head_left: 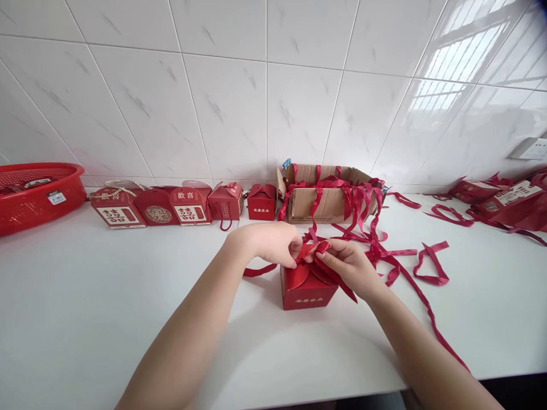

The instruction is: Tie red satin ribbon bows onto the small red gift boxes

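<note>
A red gift box with gold lettering stands upright on the white table, its top flaps folded over. My right hand pinches a loop of red ribbon over the box's top. On the left side of the top, my left hand is closed with its fingertips at the ribbon; the part between those fingers is mostly hidden. One ribbon tail hangs down the box's right side, and another stretch lies on the table to the left.
A cardboard carton draped with ribbons stands by the tiled wall. Several red boxes line the wall to its left, beside a red plastic basket. Loose ribbons and more red packages lie to the right.
</note>
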`<action>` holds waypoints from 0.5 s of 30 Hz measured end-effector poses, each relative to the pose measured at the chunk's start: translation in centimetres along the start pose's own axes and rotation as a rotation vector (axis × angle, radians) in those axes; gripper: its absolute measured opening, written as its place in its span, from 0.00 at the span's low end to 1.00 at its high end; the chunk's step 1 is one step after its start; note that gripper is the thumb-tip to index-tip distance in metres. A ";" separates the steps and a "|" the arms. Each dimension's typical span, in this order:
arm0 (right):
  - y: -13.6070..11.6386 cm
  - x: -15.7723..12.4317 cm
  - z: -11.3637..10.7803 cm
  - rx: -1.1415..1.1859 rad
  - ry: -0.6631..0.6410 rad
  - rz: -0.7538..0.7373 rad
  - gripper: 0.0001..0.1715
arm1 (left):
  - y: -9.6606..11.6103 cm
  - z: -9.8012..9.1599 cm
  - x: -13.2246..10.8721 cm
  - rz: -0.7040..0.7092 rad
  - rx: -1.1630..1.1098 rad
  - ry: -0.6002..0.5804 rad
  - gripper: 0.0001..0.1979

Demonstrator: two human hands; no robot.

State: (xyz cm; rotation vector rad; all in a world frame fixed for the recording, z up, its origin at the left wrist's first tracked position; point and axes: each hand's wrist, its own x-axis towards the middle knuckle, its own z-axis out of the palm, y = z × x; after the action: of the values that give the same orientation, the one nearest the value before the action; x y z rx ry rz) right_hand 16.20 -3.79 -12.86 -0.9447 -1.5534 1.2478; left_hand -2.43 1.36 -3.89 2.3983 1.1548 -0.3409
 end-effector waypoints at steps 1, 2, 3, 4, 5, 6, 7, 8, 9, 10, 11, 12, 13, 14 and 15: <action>-0.2 -0.1 0.1 0.007 0.000 0.031 0.14 | 0.0 -0.1 -0.1 0.015 -0.005 0.012 0.04; -0.4 -0.2 0.2 0.003 0.009 0.062 0.15 | 0.0 -0.2 -0.3 0.032 -0.011 0.025 0.04; -0.5 -0.2 0.3 -0.014 0.033 0.090 0.15 | -0.1 -0.3 -0.6 0.051 -0.019 0.038 0.04; -0.6 -0.2 0.4 -0.039 0.070 0.111 0.14 | -0.2 -0.5 -1.0 0.074 -0.028 0.054 0.04; -0.6 -0.2 0.5 -0.067 0.112 0.129 0.13 | -0.2 -0.7 -1.4 0.103 -0.041 0.073 0.05; -0.6 -0.2 0.7 -0.094 0.153 0.143 0.12 | -0.2 -0.9 -1.9 0.139 -0.058 0.096 0.05; -0.6 -0.2 0.8 -0.120 0.187 0.151 0.11 | -0.1 -1.0 -2.3 0.183 -0.082 0.120 0.04; -0.6 -0.2 0.9 -0.144 0.208 0.149 0.11 | 0.1 -1.1 -2.7 0.234 -0.109 0.145 0.03; -0.6 -0.2 0.9 -0.169 0.213 0.137 0.10 | 0.4 -1.2 -3.0 0.288 -0.137 0.171 0.03; -0.7 -0.2 1.0 -0.201 0.205 0.114 0.09 | 0.7 -1.1 -3.1 0.342 -0.166 0.201 0.04; -0.7 -0.3 1.0 -0.241 0.185 0.082 0.08 | 1.1 -1.0 -3.1 0.387 -0.195 0.234 0.04; -0.8 -0.3 1.0 -0.284 0.154 0.045 0.08 | 1.5 -0.7 -2.8 0.417 -0.223 0.270 0.05; -0.9 -0.4 1.0 -0.319 0.113 0.008 0.08 | 1.8 -0.4 -2.3 0.431 -0.251 0.307 0.05; -0.9 -0.5 1.0 -0.343 0.065 -0.021 0.09 | 2.0 -0.1 -1.7 0.427 -0.276 0.340 0.06; -1.0 -0.5 0.9 -0.352 0.018 -0.040 0.09 | 2.1 0.3 -0.9 0.408 -0.290 0.369 0.07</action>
State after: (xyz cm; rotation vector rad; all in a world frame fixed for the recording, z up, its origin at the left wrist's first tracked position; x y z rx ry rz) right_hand 15.46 -4.74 -12.03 -1.1358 -1.8044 0.9508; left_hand -1.36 -0.54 -3.16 2.4094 0.7561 0.3880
